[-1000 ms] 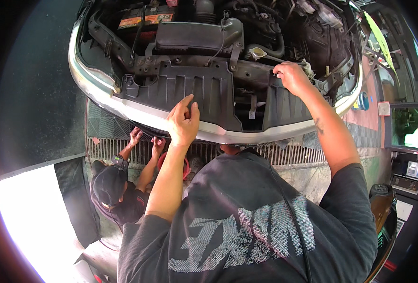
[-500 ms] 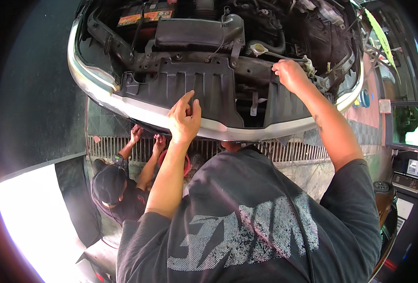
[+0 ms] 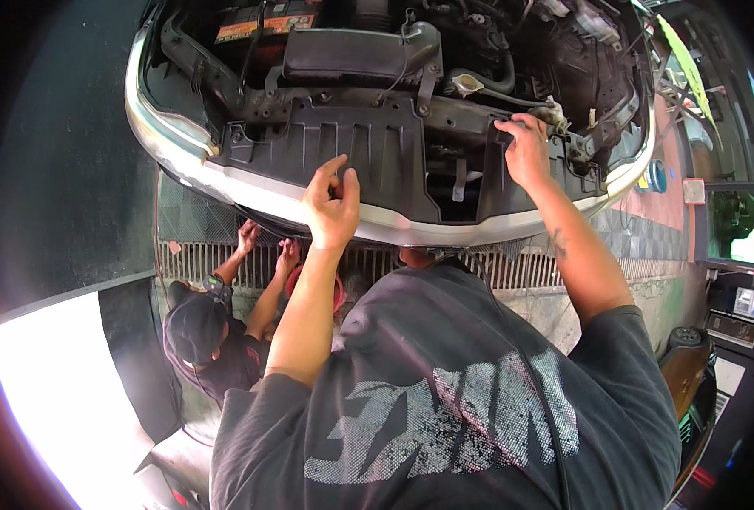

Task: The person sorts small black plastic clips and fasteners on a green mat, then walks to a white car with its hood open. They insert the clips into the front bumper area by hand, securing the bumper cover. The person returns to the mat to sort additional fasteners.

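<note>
My left hand (image 3: 332,204) hovers at the silver front edge (image 3: 262,192) of a car's open engine bay. Its index finger and thumb are apart, the other fingers curl, and nothing shows in it. Beyond the fingertips lies a ribbed black plastic cover (image 3: 368,149). My right hand (image 3: 528,155) is over a second black plastic panel (image 3: 497,191) to the right, its fingertips at the panel's upper edge by the metal crossbar (image 3: 458,121). Those fingers are bent but spread, with nothing visible between them. Between the panels a gap shows a metal bracket (image 3: 459,180).
A radiator cap (image 3: 466,83), a black air intake duct (image 3: 351,58) and a battery (image 3: 262,27) sit farther in. At lower left a capped co-worker (image 3: 196,330) reaches under the bumper beside a red bucket (image 3: 338,296). A floor grate (image 3: 521,274) runs below the car.
My right hand has shifted slightly right and down, and its fingers have loosened from a pinch at the panel's edge. The left hand has stayed almost in place.
</note>
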`<act>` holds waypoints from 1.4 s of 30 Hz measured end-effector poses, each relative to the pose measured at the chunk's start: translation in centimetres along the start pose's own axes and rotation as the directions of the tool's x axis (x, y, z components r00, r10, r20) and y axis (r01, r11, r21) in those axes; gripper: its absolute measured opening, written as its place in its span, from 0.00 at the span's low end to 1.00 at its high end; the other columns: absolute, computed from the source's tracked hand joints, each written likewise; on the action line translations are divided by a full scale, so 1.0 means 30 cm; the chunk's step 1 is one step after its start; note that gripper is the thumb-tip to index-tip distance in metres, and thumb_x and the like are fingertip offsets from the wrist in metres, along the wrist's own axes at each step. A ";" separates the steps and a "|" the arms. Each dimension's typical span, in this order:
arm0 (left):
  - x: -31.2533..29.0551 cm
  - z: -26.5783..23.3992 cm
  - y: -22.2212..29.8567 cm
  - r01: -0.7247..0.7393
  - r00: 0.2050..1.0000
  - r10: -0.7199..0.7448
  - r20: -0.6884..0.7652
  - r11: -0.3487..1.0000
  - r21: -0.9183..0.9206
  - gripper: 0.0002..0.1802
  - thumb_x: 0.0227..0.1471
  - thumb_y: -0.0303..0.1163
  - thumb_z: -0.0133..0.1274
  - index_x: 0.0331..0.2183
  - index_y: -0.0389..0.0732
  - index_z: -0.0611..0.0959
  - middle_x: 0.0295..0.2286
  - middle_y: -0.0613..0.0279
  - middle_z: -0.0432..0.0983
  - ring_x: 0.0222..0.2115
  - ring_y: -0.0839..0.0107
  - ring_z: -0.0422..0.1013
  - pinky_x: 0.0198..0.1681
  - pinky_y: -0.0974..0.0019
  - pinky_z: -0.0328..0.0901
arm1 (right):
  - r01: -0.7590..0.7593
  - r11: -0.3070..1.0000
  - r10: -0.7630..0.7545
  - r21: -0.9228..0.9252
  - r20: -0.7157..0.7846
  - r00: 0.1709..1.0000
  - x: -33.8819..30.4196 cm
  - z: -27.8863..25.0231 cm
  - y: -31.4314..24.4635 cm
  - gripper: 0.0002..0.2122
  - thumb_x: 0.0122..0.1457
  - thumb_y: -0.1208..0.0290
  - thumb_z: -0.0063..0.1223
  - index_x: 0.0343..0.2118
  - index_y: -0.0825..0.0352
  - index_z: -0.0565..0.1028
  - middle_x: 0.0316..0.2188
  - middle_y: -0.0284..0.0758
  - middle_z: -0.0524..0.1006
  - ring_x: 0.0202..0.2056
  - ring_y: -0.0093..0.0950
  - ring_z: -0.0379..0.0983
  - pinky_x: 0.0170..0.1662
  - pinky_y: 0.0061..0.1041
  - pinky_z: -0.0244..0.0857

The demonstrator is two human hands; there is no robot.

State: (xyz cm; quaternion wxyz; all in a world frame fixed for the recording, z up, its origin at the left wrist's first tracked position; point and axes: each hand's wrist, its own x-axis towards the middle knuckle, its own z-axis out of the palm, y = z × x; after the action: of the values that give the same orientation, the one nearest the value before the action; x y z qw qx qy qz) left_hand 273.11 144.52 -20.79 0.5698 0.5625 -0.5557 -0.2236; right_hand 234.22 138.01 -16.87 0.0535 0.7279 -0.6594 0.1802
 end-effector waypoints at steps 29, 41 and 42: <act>-0.160 -0.280 0.439 0.524 0.717 -0.254 0.649 -0.417 -0.743 0.53 0.69 0.73 0.32 0.69 0.33 0.67 0.63 0.37 0.68 0.68 0.44 0.62 0.73 0.44 0.56 | 0.240 0.718 -0.266 0.654 -0.061 0.962 -0.338 -0.386 -0.909 0.17 0.45 0.76 0.80 0.40 0.65 0.86 0.38 0.32 0.81 0.42 0.36 0.76 0.45 0.35 0.73; -0.153 -0.306 0.473 0.558 0.708 -0.193 0.679 -0.437 -0.706 0.55 0.68 0.75 0.30 0.70 0.33 0.64 0.64 0.37 0.67 0.69 0.45 0.60 0.75 0.43 0.54 | 0.371 0.728 -0.329 0.577 -0.182 0.927 -0.351 -0.438 -0.944 0.19 0.45 0.75 0.79 0.43 0.62 0.87 0.38 0.31 0.78 0.39 0.35 0.73 0.42 0.34 0.72; -0.152 -0.311 0.478 0.570 0.698 -0.201 0.687 -0.424 -0.704 0.55 0.68 0.74 0.29 0.70 0.33 0.65 0.64 0.38 0.68 0.68 0.45 0.61 0.74 0.43 0.54 | 0.416 0.738 -0.374 0.531 -0.190 0.908 -0.349 -0.450 -0.956 0.19 0.46 0.75 0.78 0.43 0.62 0.87 0.38 0.31 0.77 0.39 0.35 0.73 0.42 0.33 0.71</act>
State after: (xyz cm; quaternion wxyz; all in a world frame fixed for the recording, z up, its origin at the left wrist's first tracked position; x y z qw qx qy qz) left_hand 274.75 156.03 -7.43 0.5749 0.0395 0.0174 -0.8171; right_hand 259.04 155.70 -3.24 -0.1020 0.8273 -0.4052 0.3756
